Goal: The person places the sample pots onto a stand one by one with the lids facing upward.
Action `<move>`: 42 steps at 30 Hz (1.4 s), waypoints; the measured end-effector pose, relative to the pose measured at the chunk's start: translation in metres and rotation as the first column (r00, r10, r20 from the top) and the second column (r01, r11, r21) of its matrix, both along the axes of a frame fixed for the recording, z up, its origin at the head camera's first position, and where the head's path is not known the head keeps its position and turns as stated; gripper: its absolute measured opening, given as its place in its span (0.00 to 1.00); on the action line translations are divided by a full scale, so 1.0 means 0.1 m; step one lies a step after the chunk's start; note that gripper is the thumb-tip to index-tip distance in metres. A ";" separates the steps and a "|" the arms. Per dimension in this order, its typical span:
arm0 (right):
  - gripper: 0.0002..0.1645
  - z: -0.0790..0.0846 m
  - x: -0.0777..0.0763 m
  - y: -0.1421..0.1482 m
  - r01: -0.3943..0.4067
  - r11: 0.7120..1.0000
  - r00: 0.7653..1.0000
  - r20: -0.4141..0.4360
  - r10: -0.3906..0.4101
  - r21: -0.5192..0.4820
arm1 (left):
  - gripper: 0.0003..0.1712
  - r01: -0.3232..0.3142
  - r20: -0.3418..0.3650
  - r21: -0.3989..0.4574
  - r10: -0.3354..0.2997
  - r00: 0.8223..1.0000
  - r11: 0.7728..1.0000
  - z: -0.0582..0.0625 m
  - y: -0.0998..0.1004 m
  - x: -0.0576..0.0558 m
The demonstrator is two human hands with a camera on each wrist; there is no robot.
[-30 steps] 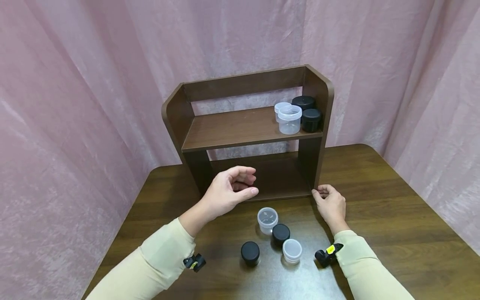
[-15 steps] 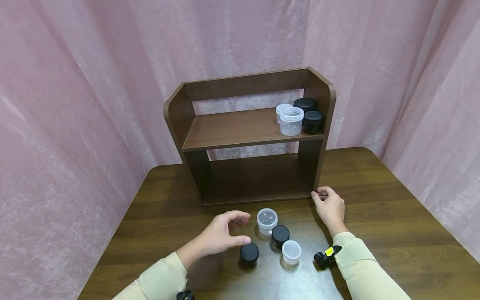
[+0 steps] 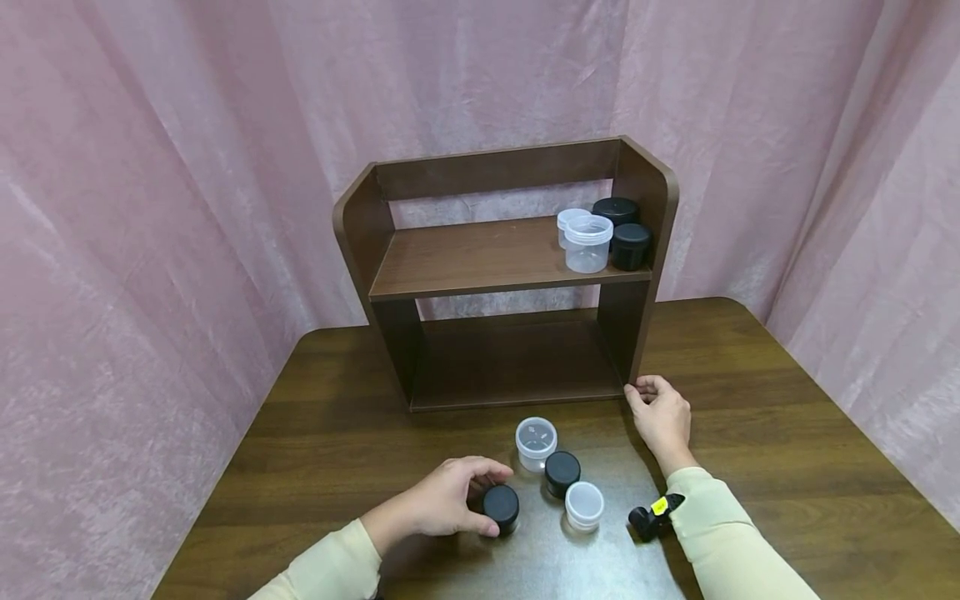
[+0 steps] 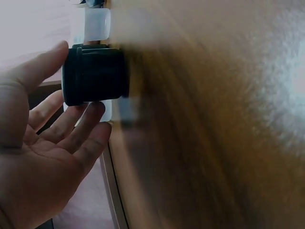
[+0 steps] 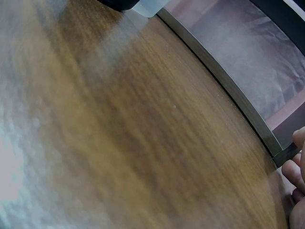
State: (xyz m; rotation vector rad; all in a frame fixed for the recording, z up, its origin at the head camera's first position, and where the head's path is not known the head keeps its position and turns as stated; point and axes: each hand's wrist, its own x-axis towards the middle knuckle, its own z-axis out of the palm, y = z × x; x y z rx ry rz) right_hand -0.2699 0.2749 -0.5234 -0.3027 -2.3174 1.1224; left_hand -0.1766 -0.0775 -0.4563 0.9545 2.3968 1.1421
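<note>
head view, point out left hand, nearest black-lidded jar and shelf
Left hand [image 3: 441, 502], head view, middle of hand
Black-lidded jar [image 3: 501, 503], head view, top of lid
Shelf [image 3: 468, 257], head view, bare upper board

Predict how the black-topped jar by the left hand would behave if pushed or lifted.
The black-topped jar looks straight-walled and rigid, so it probably won't squash. Squat and upright on the table, it would likely slide before tipping. Its round sides suggest it could roll if knocked over.

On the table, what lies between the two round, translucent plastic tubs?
The head view shows a round, black-lidded jar between the farther tub and nearer tub.
</note>
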 end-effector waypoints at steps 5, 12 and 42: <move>0.12 0.01 0.00 -0.01 -0.005 1.000 1.000 0.004 0.005 0.003 | 0.32 0.003 -0.011 -0.026 -0.003 1.000 1.000 -0.03 0.00 0.00; 0.12 -0.01 -0.01 0.00 0.002 1.000 1.000 0.006 -0.002 0.010 | 0.31 0.005 -0.012 -0.034 -0.006 1.000 0.999 -0.05 0.00 0.01; 0.13 0.02 -0.01 0.00 -0.001 1.000 1.000 0.030 0.001 0.002 | 0.29 -0.147 -0.199 0.190 0.185 0.962 0.971 0.85 0.05 -0.31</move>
